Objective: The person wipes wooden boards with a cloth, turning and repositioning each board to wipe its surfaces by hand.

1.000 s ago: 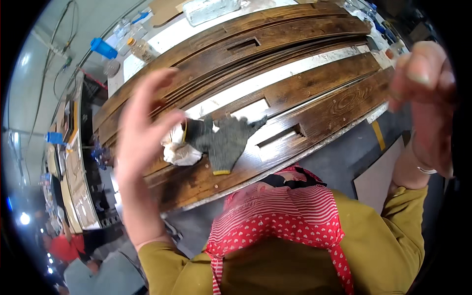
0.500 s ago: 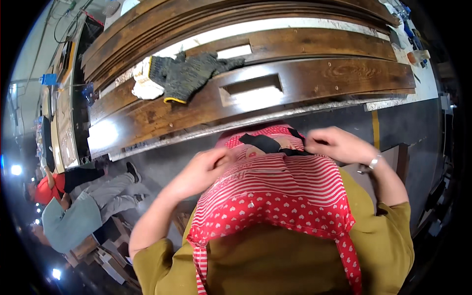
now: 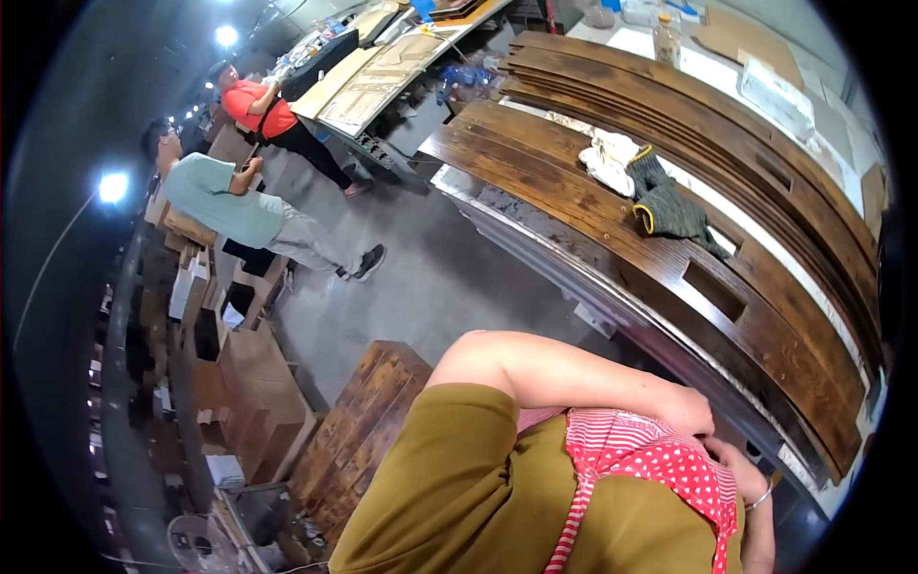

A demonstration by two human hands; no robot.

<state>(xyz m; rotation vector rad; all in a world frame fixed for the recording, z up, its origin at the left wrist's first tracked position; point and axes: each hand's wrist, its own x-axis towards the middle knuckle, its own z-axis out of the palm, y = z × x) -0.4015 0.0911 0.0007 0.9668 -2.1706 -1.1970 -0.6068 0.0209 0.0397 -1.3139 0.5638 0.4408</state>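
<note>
My left hand [image 3: 690,411] lies across the front of my red and white apron [image 3: 650,445], its fingers curled. Close beside it, my right hand [image 3: 741,471], with a bracelet at the wrist, bends its fingers against the apron too. The hands nearly meet, and what they hold, if anything, is hidden between them. Beyond them, dark brown wooden boards [image 3: 612,234] lie on a workbench, the nearest with a rectangular cut-out. On these boards rest dark grey knit gloves [image 3: 669,206] with yellow cuff edges, and a crumpled white cloth or glove [image 3: 609,161].
A stack of boards [image 3: 688,124] lies farther back, near a glass jar [image 3: 666,40] and a clear plastic tray [image 3: 776,99]. Two people stand left, one in a light green top [image 3: 215,201], one in red [image 3: 273,110]. Cardboard boxes [image 3: 256,402] and a wooden block [image 3: 359,435] stand lower left.
The view has swung left, showing the aisle and both people. My hands, apart before at the apron's sides, have come together in front of it. The gloves still lie on the boards.
</note>
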